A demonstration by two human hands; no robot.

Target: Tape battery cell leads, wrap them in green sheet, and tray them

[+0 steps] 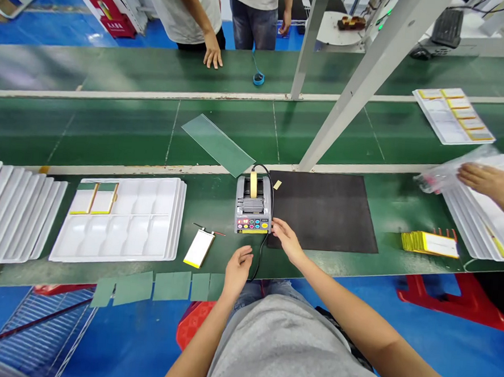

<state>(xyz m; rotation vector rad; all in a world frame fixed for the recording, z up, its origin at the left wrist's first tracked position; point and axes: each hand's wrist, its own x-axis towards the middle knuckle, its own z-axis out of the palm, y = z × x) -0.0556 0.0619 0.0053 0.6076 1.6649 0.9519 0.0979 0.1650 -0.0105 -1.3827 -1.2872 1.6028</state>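
In the head view a grey tape dispenser (254, 204) with a roll of yellowish tape and coloured buttons stands before me on the green bench. My right hand (288, 239) reaches its front right corner, fingertips against or very close to the casing. Just below the machine's front edge is my left hand (237, 269), fingers loosely bent, with nothing visible in it. A white battery pouch cell (199, 248) with a yellow end and thin leads lies left of the dispenser. Beside the machine, on a black mat (325, 213), sits a small piece of tape (277, 185).
White trays (123, 232) are stacked on the left, the top one holding cells. Several cells (434, 244) lie at right, near another person's hand (485, 177) on a plastic bag. A clear sheet (218, 145) leans behind the dispenser. Green tape strips (171, 286) hang at the front edge.
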